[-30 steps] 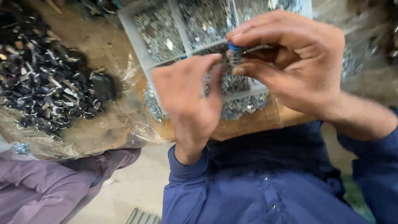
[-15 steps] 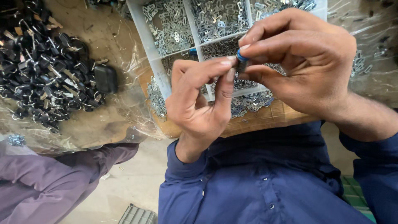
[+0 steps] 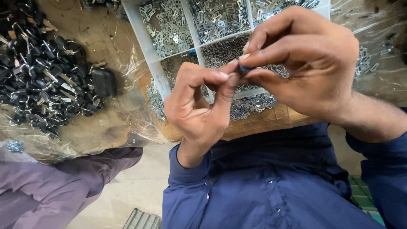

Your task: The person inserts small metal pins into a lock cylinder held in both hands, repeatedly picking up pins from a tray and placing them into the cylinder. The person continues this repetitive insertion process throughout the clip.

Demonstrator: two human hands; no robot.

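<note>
- In the head view, a small dark blue part [image 3: 243, 68] is pinched at upper centre of the frame between the fingertips of both hands, most of it hidden by the fingers.
- The right hand [image 3: 309, 63] is seen at upper right, its thumb and forefinger closed narrowly on the part from the right, the other fingers curled above it.
- The left hand [image 3: 199, 106] is raised at centre, palm turned toward the camera, with its thumb and forefinger tips pressed against the same part from the left.
- The two hands are touching at the fingertips, directly over a white compartment tray [image 3: 140, 38] that is set in the upper middle of the frame.
- The tray's compartments are filled with small silver metal pieces [image 3: 169, 34], and more of these are spilled just below the tray's lower edge on a wooden board [image 3: 271, 123].
- A heap of black key fobs with metal rings [image 3: 38, 80] is spread on clear plastic sheeting [image 3: 114, 127] at upper left, well apart from the hands.
- A single black case [image 3: 104, 82] is found at the right edge of that heap.
- Dark blue shirt sleeves [image 3: 263, 191] are seen across the lower right, and purple cloth [image 3: 55, 191] fills the lower left corner.
</note>
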